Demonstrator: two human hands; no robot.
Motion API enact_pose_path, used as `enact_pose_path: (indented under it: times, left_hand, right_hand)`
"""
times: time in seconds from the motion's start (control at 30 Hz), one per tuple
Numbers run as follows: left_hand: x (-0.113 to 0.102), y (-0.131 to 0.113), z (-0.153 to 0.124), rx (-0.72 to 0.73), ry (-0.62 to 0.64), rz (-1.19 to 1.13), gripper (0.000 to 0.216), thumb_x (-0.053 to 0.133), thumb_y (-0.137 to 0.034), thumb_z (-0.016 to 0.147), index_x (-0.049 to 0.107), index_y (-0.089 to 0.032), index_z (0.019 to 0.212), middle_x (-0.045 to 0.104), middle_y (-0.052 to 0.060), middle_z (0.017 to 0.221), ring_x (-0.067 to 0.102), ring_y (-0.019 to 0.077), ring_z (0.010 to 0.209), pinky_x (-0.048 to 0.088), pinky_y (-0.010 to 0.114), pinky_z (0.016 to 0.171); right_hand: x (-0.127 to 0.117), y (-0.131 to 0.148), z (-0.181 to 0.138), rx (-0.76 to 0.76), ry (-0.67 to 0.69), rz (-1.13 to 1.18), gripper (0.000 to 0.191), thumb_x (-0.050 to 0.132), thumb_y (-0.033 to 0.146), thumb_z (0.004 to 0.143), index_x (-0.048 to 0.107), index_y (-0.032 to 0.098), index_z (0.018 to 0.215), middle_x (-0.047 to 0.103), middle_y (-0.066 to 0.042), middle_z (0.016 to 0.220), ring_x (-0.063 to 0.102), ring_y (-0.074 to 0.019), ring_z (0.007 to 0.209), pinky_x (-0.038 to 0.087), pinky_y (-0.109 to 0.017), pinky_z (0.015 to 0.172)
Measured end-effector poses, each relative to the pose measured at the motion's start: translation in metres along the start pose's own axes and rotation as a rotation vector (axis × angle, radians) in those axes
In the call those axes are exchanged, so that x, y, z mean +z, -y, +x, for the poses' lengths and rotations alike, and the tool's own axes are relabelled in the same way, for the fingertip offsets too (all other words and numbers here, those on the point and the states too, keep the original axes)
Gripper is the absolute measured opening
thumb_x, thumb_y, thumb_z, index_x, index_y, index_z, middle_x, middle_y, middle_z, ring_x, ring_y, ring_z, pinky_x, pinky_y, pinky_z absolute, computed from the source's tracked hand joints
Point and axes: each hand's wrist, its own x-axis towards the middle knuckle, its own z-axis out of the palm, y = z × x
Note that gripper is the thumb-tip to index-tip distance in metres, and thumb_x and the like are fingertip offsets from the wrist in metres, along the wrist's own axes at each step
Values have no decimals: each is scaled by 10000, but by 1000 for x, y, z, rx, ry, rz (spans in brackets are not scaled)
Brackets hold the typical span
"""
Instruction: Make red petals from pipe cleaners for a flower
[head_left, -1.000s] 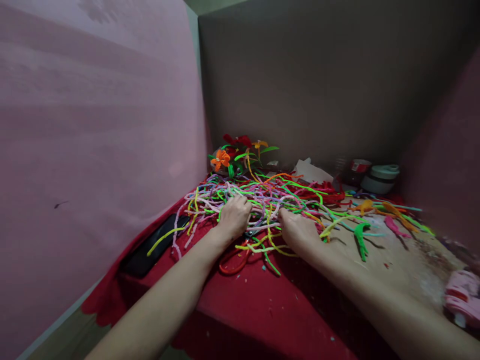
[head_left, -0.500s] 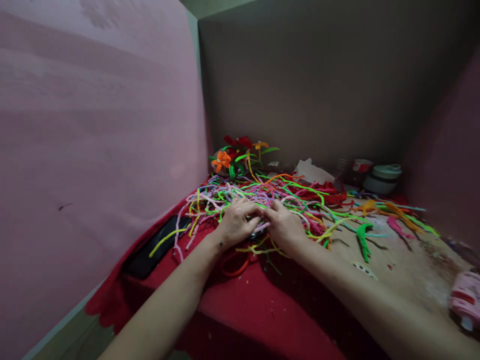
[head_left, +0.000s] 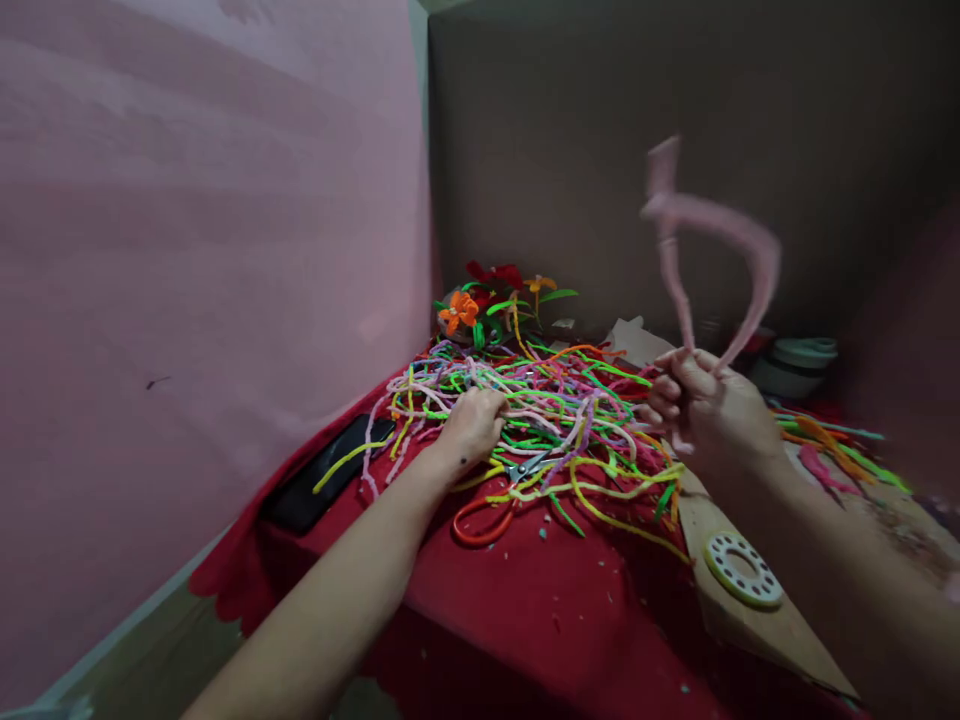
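Note:
My right hand (head_left: 724,410) is raised above the right side of the pile, fingers closed on a pale pink pipe cleaner (head_left: 766,265). That pipe cleaner bends into a loop over the hand and is blurred by motion. My left hand (head_left: 474,428) rests at the near edge of a tangled heap of colourful pipe cleaners (head_left: 551,405), its fingers curled together; what they pinch, if anything, is hidden. Just in front of it lie scissors (head_left: 480,540) with red handles, their blades partly under yellow and purple strands.
A black phone (head_left: 311,485) lies left, a yellow strand across it. Pipe-cleaner flowers (head_left: 459,312) stand at the back. A round white disc with holes (head_left: 742,570) sits on cardboard (head_left: 757,635) at right, near a lidded container (head_left: 799,360). A pink wall (head_left: 225,250) borders the left.
My hands were together over the heap; the right one has lifted up and to the right with the pink pipe cleaner. The left stays at the heap. The scissors and white disc are now more exposed.

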Motion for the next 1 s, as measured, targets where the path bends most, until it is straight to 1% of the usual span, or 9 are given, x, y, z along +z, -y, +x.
enact_pose_path:
  times: [0.13,0.3,0.43,0.57,0.63,0.7,0.77,0.9,1.0]
  left_hand:
    - [2,-2,-1,-23,-19,39,164,503,-193,783,663,-185,815,615,84,887,523,218,888,409,356,814]
    - [4,-5,-2,5,2,61,140,501,-122,734,631,-174,724,607,81,858,517,217,887,399,348,812]
    - [-1,-8,-5,48,-9,51,132,481,-148,740,598,-170,796,611,64,828,525,206,811,394,349,775]
    - [-4,-11,-9,125,-60,-37,127,470,-150,759,573,-175,828,611,41,825,529,184,812,383,333,788]
    - [-4,-13,-10,190,-87,-80,131,470,-144,775,580,-178,836,619,45,863,526,184,848,378,328,799]
    - [-2,-14,-11,232,-120,-108,143,463,-165,811,597,-185,858,625,51,910,523,187,889,375,325,808]
    - [0,-15,-10,246,-149,-150,149,468,-205,838,616,-192,854,636,47,911,532,180,891,376,319,816]
    - [6,-20,-9,298,-181,-184,163,484,-242,849,642,-206,830,666,19,826,561,168,866,350,332,886]
    - [8,-28,-12,384,-114,-170,208,447,-211,861,655,-210,844,667,22,787,564,172,876,335,341,918]
  right_hand:
    - [0,-10,-5,274,82,8,150,520,231,794,414,211,689,202,109,438,104,-48,354,107,-173,322]
    - [4,-29,-9,378,143,-5,88,507,222,759,444,195,703,162,124,397,75,-50,341,135,-159,299]
    - [8,-41,-12,471,162,-14,89,457,244,794,504,170,784,238,117,371,97,-48,313,146,-157,294]
    - [10,-50,-12,457,152,-84,151,446,247,805,526,154,893,481,59,477,137,-40,302,158,-163,281]
    - [9,-55,-11,484,116,-139,177,451,267,806,536,152,910,443,72,428,142,-49,292,180,-171,273]
    - [6,-59,-9,547,72,-207,205,445,307,810,550,147,881,307,103,336,139,-64,277,205,-182,268]
    - [2,-62,-9,573,37,-255,216,441,324,806,549,147,864,250,116,307,144,-69,270,221,-185,270]
    - [-5,-65,-11,525,1,-230,174,449,235,755,515,171,903,342,105,345,156,-58,268,199,-170,275]
    - [-6,-63,-16,475,-7,-201,195,468,232,726,528,167,900,407,81,415,165,-44,282,183,-169,281]
